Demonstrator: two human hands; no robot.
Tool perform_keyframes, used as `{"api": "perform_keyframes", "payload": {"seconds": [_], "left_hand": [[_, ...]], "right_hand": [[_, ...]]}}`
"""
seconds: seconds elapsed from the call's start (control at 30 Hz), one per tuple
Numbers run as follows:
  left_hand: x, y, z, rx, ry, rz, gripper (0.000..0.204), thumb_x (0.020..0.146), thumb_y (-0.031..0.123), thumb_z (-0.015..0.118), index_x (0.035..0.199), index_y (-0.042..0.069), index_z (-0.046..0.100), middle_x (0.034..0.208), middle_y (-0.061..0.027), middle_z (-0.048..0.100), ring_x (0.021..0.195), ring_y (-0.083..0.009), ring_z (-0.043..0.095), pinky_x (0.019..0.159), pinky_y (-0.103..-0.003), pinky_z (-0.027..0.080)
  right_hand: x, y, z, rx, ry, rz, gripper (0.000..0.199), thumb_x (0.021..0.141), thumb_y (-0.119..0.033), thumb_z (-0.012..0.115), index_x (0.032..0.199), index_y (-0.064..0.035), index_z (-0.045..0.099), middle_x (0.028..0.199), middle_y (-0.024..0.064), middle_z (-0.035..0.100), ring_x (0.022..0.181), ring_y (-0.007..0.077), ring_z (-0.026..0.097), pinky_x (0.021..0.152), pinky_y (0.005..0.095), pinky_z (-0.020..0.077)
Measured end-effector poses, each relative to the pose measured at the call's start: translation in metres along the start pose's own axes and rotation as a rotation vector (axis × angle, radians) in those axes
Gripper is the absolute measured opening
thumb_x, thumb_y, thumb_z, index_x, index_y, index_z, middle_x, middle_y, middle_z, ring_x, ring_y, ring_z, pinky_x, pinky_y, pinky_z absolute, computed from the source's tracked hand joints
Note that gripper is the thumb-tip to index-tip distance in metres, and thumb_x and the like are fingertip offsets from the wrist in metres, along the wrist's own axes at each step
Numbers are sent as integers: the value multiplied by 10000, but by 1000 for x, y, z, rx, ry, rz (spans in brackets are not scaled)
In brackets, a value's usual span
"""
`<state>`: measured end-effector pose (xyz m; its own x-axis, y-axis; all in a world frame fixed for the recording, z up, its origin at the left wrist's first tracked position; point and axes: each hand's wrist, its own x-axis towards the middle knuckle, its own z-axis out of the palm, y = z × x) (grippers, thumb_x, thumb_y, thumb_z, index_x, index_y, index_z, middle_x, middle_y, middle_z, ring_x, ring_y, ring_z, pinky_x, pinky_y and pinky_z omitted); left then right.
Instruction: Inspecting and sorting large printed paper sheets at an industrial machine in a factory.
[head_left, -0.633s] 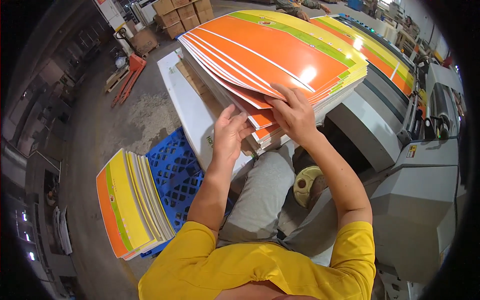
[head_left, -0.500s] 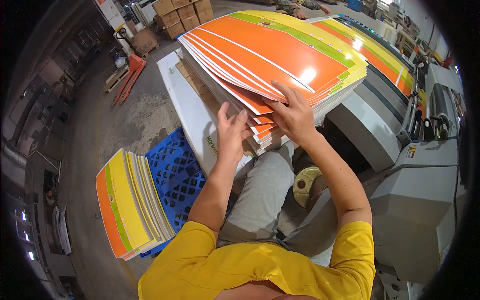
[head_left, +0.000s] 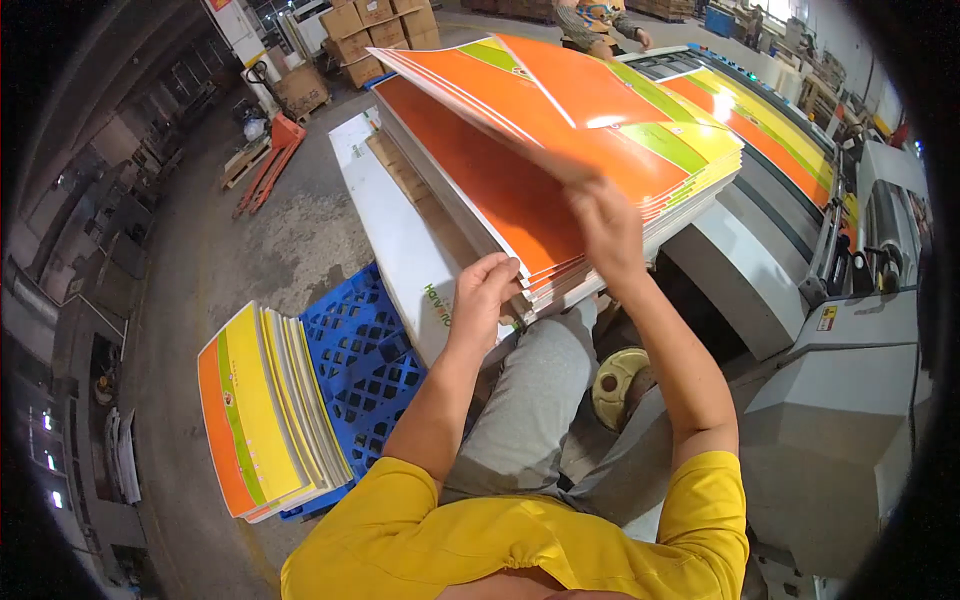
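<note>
A thick stack of orange, yellow and green printed sheets (head_left: 500, 190) lies tilted on the grey machine in front of me. My right hand (head_left: 608, 228) grips the near edge of several upper sheets (head_left: 570, 95) and holds them lifted off the stack. My left hand (head_left: 487, 293) presses on the near corner of the lower sheets, fingers curled over their edge. My yellow sleeves and grey trousers fill the lower part of the view.
A grey printing machine (head_left: 790, 300) with a feed bed of printed sheets (head_left: 760, 120) runs along the right. A second stack of sheets (head_left: 265, 410) sits on a blue plastic pallet (head_left: 365, 365) at the left. Cardboard boxes (head_left: 375, 30) and an orange pallet jack (head_left: 265, 160) stand beyond.
My right hand has raised a batch of top sheets up and away from the stack. My left hand has slid down onto the corner of the sheets below.
</note>
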<state>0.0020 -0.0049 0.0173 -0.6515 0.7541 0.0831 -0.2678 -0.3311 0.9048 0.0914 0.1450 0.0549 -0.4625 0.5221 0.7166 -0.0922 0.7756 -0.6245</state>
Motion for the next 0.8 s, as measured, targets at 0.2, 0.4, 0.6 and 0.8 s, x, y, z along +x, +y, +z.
{"api": "perform_keyframes", "payload": {"seconds": [0.2, 0.4, 0.6, 0.8], "left_hand": [[4, -7, -7, 21, -41, -4, 85, 854, 65, 531, 884, 14, 592, 810, -16, 600, 718, -84, 564, 672, -228, 469], [2, -3, -1, -26, 41, -52, 182, 868, 84, 525, 1017, -3, 584, 866, -27, 596, 746, -96, 567, 706, -248, 481], [2, 0, 5, 91, 11, 32, 289, 866, 144, 554, 1133, 32, 561, 840, 5, 552, 711, -51, 512, 639, -193, 437], [7, -11, -5, 213, 20, 17, 267, 824, 49, 559, 1086, 15, 591, 759, 18, 544, 685, -45, 505, 630, -197, 437]], "right_hand": [[-5, 2, 0, -108, -311, -244, 152, 784, -96, 602, 896, -6, 651, 996, 98, 630, 848, 297, 586, 769, 360, 463], [-10, 1, -8, -262, -344, -385, 247, 799, -206, 599, 943, -8, 632, 1069, 115, 591, 942, 295, 550, 818, 382, 438], [-10, 18, 4, -37, -261, 10, 323, 833, -321, 572, 980, -41, 639, 978, 115, 625, 864, 287, 580, 786, 340, 440], [3, 14, 4, 705, 12, 492, 249, 866, -265, 545, 968, -61, 646, 950, 107, 644, 811, 256, 604, 749, 320, 450]]}}
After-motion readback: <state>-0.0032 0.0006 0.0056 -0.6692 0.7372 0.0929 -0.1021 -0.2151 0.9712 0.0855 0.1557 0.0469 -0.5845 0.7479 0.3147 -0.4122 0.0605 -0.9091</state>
